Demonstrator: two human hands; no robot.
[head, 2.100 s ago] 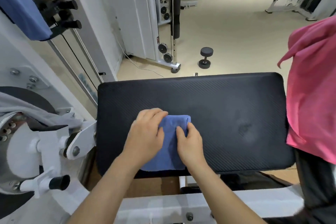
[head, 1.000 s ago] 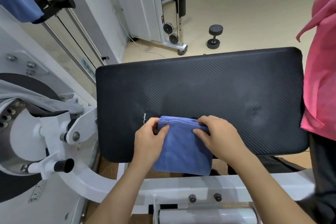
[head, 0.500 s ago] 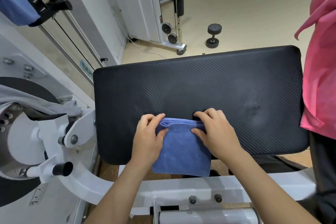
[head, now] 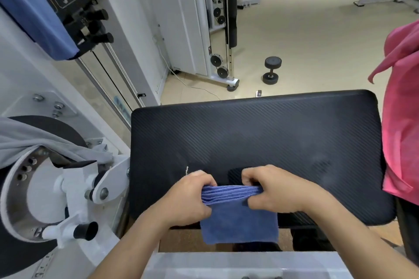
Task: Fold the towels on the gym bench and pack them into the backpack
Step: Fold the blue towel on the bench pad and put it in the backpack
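**Folded towel lifted at the bench edge**

Your left hand (head: 188,199) and right hand (head: 275,190) each pinched the top of the folded blue towel (head: 238,217), which hung over the near edge of the gym bench (head: 260,133). An uneven grip could let the layers slip open. The backpack was not visible.

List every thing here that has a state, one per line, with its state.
Blue towel: folded, layered top edge gripped at both ends, lower part hanging past the bench's near edge.
Left hand: grips the towel's left end.
Right hand: grips the towel's right end.
Bench: pad bare apart from the towel.
Pink towel: unfolded, hanging at right.
Grey cloth: draped over the machine.
Dumbbell: on the floor.
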